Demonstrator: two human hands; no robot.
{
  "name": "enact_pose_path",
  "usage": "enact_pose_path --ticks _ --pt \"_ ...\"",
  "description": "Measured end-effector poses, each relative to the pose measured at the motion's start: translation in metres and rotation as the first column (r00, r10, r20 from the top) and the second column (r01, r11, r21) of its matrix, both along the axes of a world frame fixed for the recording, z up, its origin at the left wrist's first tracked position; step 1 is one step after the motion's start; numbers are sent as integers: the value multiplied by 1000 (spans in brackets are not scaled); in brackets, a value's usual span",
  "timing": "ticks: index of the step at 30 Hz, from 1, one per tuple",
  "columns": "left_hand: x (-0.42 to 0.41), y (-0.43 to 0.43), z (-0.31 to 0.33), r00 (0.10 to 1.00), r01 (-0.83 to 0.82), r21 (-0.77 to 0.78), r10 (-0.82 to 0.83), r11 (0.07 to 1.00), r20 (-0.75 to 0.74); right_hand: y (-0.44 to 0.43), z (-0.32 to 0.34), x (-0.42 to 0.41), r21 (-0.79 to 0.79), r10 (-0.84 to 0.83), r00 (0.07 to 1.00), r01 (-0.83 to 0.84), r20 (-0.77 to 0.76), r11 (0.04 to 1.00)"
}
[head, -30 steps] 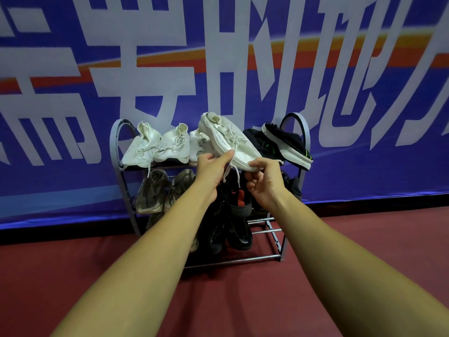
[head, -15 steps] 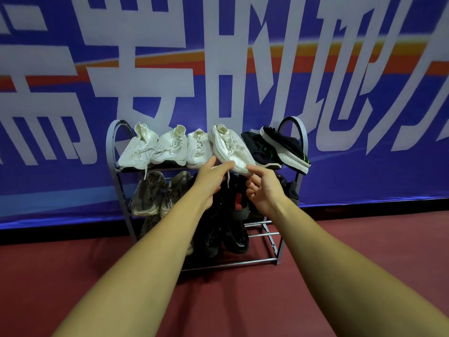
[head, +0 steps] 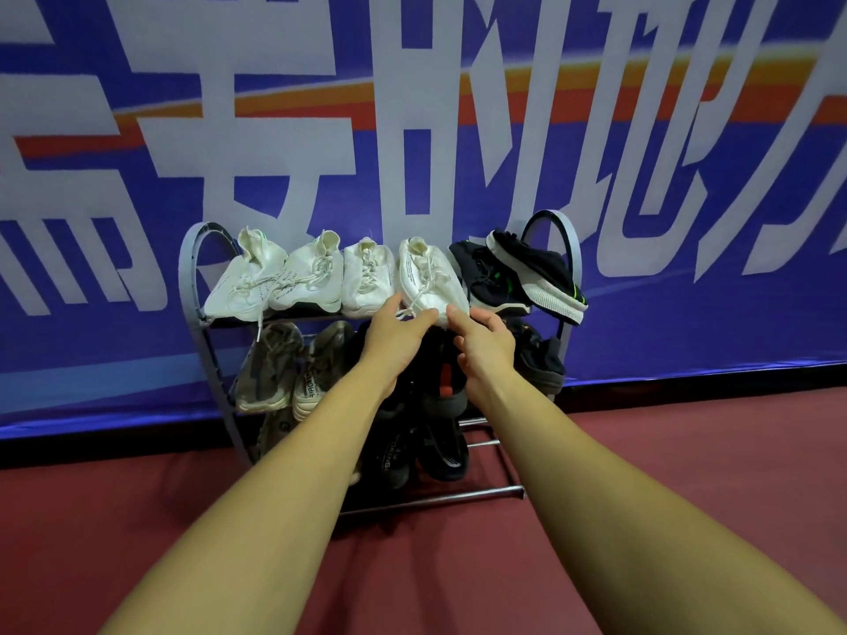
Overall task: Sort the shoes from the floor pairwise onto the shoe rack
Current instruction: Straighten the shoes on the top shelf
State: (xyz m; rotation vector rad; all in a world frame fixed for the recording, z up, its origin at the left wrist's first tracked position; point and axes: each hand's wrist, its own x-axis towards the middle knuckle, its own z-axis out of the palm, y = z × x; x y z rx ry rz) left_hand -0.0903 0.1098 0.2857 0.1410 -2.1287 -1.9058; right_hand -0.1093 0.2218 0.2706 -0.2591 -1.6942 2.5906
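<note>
Grip: neither hand clasps; left hand (head: 398, 334) fingers rest straight on white sneaker (head: 426, 281) toe, right hand (head: 486, 346) forefinger touches it.
Sneaker: shoe rack (head: 481, 494) top shelf, 4th from left, beside black sneaker (head: 490, 281).

Matt white cloth shoes (head: 362, 277) on grey metal rack (head: 190, 268)

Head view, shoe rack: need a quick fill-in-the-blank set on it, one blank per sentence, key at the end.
1. On the shoe rack, the top shelf carries ____ white sneakers in a row.
2. The white sneaker that the left hand and right hand touch is the ____ one of that row.
3. The pair of sneakers at the shelf's right end is ____ with green accents.
Missing words: four; rightmost; black.
</note>
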Motion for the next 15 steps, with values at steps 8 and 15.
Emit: enact_pose_path --ticks 8,15 --pt "-5 3 6 999 7 94 -10 996 41 -7 -12 -17 249 -20 995 45 -102 967" --pt "-5 -1 10 991 23 93 -35 995 127 1 -1 -21 337 4 994 34 -110 941"
